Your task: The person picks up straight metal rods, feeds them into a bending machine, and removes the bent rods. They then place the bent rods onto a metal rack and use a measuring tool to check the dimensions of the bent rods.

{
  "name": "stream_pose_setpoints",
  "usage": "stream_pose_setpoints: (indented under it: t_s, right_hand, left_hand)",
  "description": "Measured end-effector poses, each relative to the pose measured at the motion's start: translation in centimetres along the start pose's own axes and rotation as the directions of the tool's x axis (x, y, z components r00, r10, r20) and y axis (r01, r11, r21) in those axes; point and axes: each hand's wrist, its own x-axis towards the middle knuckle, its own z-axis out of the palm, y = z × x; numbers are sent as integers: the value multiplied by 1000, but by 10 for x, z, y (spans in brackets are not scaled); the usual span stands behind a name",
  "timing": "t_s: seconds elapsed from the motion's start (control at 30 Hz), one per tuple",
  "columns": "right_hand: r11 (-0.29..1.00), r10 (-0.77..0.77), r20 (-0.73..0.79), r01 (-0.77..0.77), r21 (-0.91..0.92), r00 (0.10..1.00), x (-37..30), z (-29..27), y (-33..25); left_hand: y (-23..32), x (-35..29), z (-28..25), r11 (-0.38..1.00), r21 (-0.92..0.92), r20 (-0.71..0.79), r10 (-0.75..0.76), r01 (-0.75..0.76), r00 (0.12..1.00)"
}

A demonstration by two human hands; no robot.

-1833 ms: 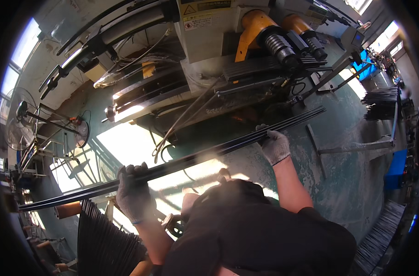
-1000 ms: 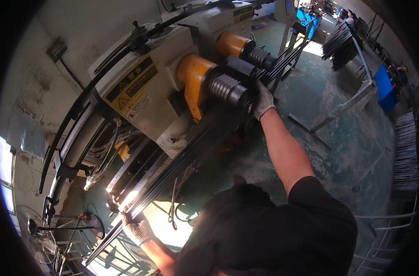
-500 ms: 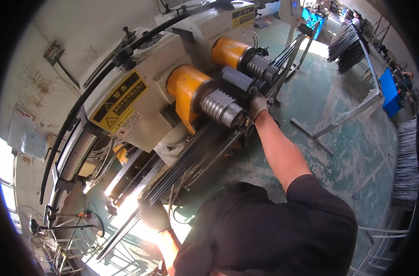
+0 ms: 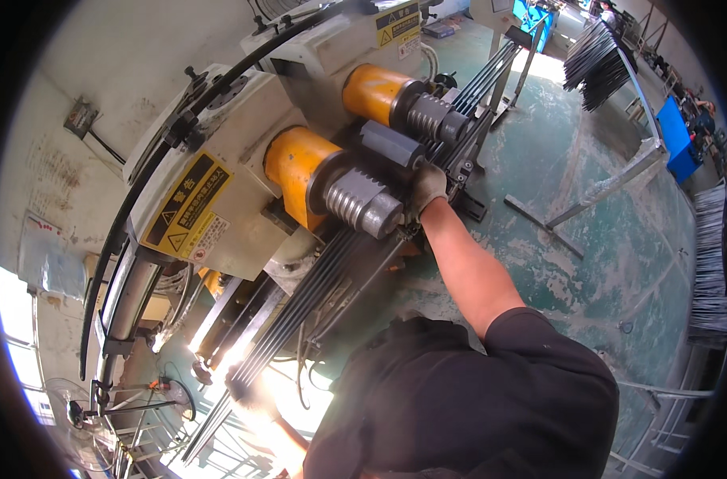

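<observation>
A bundle of long, thin dark metal rods (image 4: 299, 299) runs diagonally through a bending machine (image 4: 247, 172). At the lower left, my gloved left hand (image 4: 253, 397) is closed round the rods, its glove partly washed out by glare. Farther along the bundle, my gloved right hand (image 4: 429, 187) sits at the end of a dark grey faceted block (image 4: 391, 144). Its fingers are bent and partly hidden, so what they grip cannot be made out. Beside it are two ribbed steel rollers, the nearer roller (image 4: 363, 203) and the farther roller (image 4: 437, 117), both on orange housings.
A black hose (image 4: 168, 136) curves along the machine's left side. On the right stands a metal rack (image 4: 607, 191) with a bundle of dark rods (image 4: 599, 64) on it. A blue bin (image 4: 676, 140) is beyond. At the lower left stands a fan (image 4: 76, 415).
The view has shifted a little, so machine and hands appear farther left and slightly lower. My left glove is more washed out by glare. Both hands stay at about the same places on the machine.
</observation>
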Motion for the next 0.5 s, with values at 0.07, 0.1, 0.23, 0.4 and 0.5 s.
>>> stream_pose_setpoints:
  t_s: [0.07,0.1,0.23,0.4,0.5]
  right_hand:
    - [950,138,3,-132,-283,990,-19,13,-57]
    - [935,130,-14,-128,-330,991,-21,8,-66]
    - [999,15,-91,-18,-29,996,-9,2,-19]
    - [660,-41,165,151,-736,985,-45,-14,-124]
    - [594,-17,169,146,-791,985,-66,-33,-182]
  left_hand:
    - [3,-6,-10,996,60,50,62,-65,997]
    - [0,-3,-14,963,217,64,147,-157,987]
    - [-22,12,-7,-4,926,353,364,-377,862]
    - [-83,-33,80,-580,779,435,230,-236,871]
    - [-89,-33,78,-595,743,511,211,-305,833]
